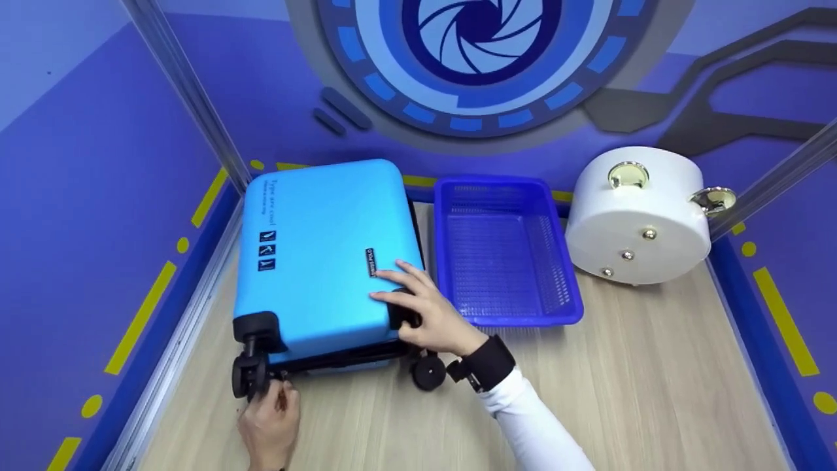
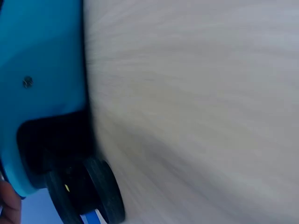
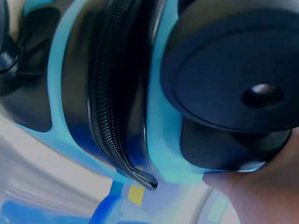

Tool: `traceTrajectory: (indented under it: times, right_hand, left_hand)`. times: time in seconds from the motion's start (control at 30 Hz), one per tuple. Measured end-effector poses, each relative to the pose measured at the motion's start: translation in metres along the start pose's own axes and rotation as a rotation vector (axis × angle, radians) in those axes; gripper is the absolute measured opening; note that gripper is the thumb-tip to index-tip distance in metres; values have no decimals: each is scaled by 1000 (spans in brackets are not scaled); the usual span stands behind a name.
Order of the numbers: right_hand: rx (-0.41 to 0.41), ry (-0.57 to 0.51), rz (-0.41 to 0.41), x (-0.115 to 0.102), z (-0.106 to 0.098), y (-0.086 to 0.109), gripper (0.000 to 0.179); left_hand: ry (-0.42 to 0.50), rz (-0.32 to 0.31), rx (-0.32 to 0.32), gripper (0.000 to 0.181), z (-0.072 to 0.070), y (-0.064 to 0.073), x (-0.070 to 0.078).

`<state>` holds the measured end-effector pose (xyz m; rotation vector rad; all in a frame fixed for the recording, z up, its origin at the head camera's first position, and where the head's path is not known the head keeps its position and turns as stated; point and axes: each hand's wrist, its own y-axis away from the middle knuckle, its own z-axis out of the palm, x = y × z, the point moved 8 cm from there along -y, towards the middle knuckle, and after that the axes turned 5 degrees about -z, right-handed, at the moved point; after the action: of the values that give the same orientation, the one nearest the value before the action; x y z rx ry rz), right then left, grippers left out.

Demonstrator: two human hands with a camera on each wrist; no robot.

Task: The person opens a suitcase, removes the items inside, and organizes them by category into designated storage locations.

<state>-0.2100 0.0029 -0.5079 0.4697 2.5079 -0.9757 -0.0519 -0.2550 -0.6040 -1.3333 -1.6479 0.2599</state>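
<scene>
A blue hard-shell suitcase [image 1: 320,242] lies flat, its wheeled end toward me. My left hand [image 1: 268,415] is at its near-left corner, beside a black caster wheel [image 1: 250,376]. The curled fingers seem to pinch a zipper pull at the side seam; the pull is mostly hidden. In the left wrist view only a bit of finger [image 2: 9,203] shows at the edge. My right hand [image 1: 431,314] rests on the near-right corner with its fingers spread over the top. Below it is another wheel [image 1: 429,371]. The right wrist view shows the black zipper [image 3: 107,93] along the side.
Right of the suitcase stands a blue plastic basket [image 1: 510,261] with perforated walls. Beyond it, a white drum-shaped case [image 1: 637,222] with gold-coloured fittings stands near the corner. Purple-blue walls enclose the wood-grain surface [image 1: 621,379] at the back and sides.
</scene>
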Motion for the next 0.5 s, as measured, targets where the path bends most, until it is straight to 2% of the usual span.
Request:
traceTrajectory:
  times: [0.1,0.2,0.37,0.5]
  right_hand:
    - [-1,-7,-9,1,-2,2,75]
    - [-3,2,-9,2,-1,2,75]
    - [11,13,-12,2,-1,2,73]
    - [21,21,-19,1,-1,2,72]
  left_hand:
    - [29,26,2,17,-2,1,-3]
    - [34,28,-1,19,-7,-2,-12]
    - [37,-31,18,22,-18,-9,-36]
    - [36,-69,-13,20,-22,-17,-52]
